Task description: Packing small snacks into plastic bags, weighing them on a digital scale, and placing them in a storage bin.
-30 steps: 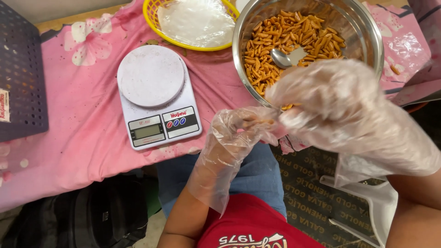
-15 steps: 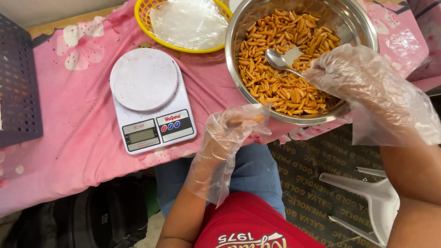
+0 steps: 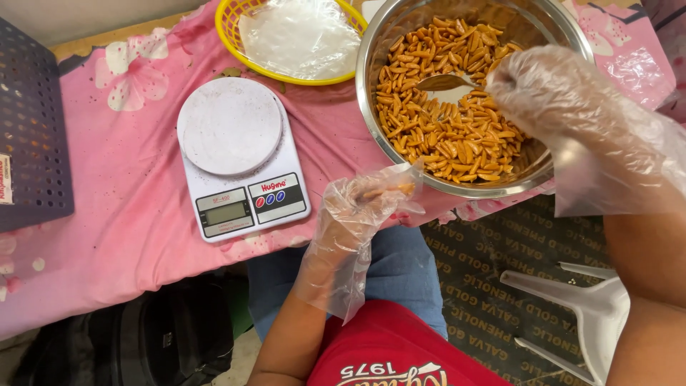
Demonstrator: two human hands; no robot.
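A white digital kitchen scale with a round platform sits on the pink flowered tablecloth, with a yellow plastic basket of clear plastic sheets behind it and a dark perforated crate at the far left edge. Beside the scale stands a large steel bowl of orange fried snack sticks. The left hand, in a loose clear plastic glove, is cupped just below the bowl's rim, fingers curled around a few snack sticks. The gloved right hand reaches into the bowl, closed on the handle of a metal spoon lying on the snacks.
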